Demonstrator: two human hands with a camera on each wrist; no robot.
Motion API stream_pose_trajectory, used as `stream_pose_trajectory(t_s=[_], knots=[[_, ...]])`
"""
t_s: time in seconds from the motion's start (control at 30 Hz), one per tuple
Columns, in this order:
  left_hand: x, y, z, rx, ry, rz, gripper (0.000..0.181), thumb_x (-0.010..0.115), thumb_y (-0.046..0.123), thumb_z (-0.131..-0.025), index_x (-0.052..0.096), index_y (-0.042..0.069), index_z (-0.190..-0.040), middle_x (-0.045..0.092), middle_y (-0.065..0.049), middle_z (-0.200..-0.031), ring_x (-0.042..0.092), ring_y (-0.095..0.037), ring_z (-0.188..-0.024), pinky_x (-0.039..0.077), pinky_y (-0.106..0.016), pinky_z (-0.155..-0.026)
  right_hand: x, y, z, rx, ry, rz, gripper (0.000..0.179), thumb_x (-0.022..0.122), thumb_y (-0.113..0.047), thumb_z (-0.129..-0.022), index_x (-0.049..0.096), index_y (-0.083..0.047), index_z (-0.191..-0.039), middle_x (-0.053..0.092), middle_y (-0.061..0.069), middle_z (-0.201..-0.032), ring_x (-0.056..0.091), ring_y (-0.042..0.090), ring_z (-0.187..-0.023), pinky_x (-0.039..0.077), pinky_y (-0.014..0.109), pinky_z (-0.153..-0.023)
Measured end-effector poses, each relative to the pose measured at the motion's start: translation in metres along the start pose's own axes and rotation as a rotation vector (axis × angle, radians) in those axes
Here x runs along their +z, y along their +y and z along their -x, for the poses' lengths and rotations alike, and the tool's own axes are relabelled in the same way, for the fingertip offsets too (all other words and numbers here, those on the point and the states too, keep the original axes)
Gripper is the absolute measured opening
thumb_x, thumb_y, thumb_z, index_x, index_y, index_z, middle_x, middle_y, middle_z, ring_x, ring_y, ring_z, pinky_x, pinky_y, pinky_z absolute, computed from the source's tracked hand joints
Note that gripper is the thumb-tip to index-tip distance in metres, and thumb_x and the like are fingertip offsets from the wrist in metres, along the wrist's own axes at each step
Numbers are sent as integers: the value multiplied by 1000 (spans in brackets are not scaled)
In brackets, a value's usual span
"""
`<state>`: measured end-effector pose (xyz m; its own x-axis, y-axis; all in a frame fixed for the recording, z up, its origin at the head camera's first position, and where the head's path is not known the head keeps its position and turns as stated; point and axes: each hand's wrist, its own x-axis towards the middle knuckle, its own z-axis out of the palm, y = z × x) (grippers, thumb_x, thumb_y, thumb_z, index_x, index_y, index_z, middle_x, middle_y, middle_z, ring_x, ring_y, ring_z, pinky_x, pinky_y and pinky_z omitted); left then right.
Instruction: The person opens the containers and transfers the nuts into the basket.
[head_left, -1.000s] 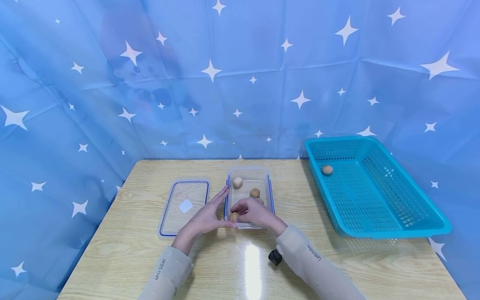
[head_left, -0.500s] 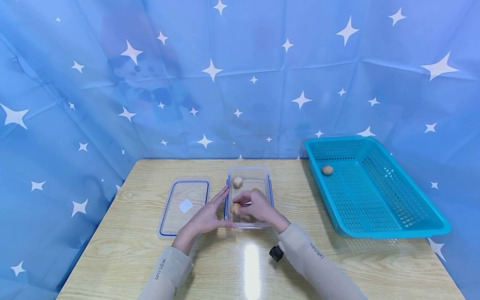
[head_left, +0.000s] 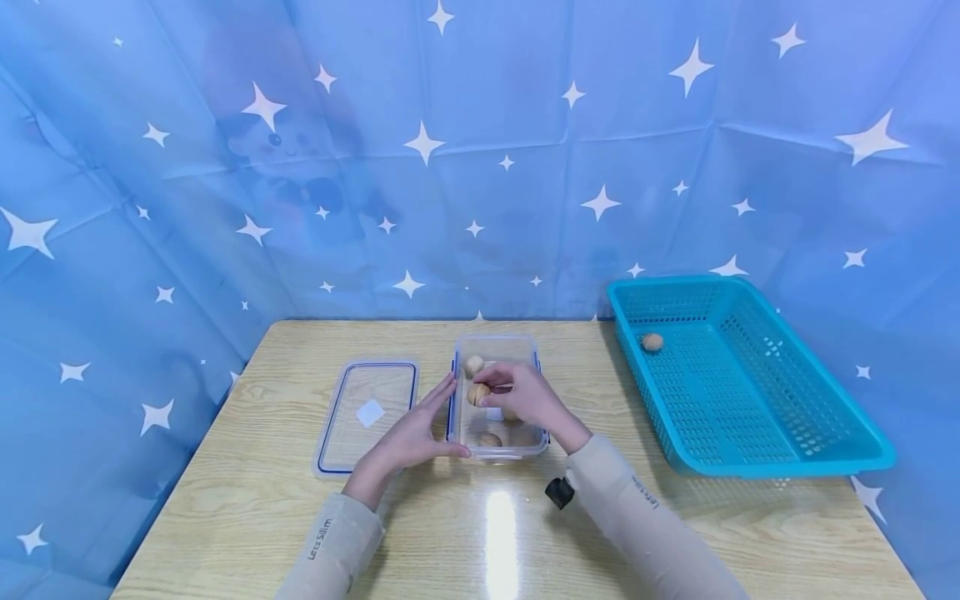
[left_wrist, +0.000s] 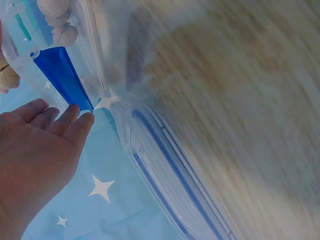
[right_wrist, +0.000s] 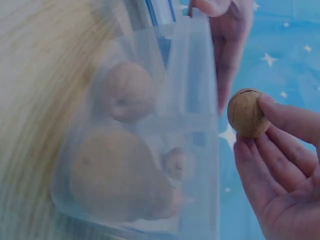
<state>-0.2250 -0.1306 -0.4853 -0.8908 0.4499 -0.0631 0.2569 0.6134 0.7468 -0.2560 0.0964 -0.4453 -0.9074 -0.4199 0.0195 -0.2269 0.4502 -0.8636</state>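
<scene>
In the head view a clear plastic container [head_left: 497, 338] with blue side flaps stands on the table, and several walnuts lie in it, one of them [head_left: 474, 365] at its far left. My right hand [head_left: 525, 395] pinches a walnut [right_wrist: 248, 114] between thumb and fingertips; in the right wrist view it is held above the container's open top. My left hand [head_left: 408, 435] rests along the container's left side, fingers fairly straight and thumb at the front corner. In the left wrist view, its fingertips touch near a blue flap [left_wrist: 66, 79].
A clear lid [head_left: 335, 425] with a blue seal lies left of the container. At the table's right stands a turquoise basket [head_left: 712, 468] with one walnut [head_left: 652, 342] in it. A blue star-patterned cloth [head_left: 525, 208] hangs behind the table.
My right hand has lifted the walnut from the container's front left corner and carried it up and away from me. Another walnut near the front now shows. The left hand has stayed in place.
</scene>
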Motion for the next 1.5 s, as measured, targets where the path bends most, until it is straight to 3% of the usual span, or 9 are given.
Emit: stream_pose_trajectory(t_s=[0.3,1.13,1.5], knots=[[0,0,0,-2,0,1,114,86,43,-73,17,16,-161,8,-1,-170,15,-32,-155,24,-56,-124,-18,-5,-2,10,58,-3,31,73,-10,-90,70,-8,-121,72,12,-119,68,29,-113,61,37,-88],[1,0,0,9,4,-2,114,86,41,-74,18,12,-160,8,-5,-170,17,-36,-154,26,-58,-122,-96,-29,1,-47,208,58,33,72,-10,-91,69,-5,-123,70,18,-123,66,34,-117,59,45,-94],[1,1,0,9,11,-1,112,86,41,-74,20,11,-160,9,-6,-170,17,-38,-154,26,-59,-121,-138,-33,13,11,319,40,39,71,-23,-93,65,-10,-130,67,14,-129,63,27,-119,57,24,-88]])
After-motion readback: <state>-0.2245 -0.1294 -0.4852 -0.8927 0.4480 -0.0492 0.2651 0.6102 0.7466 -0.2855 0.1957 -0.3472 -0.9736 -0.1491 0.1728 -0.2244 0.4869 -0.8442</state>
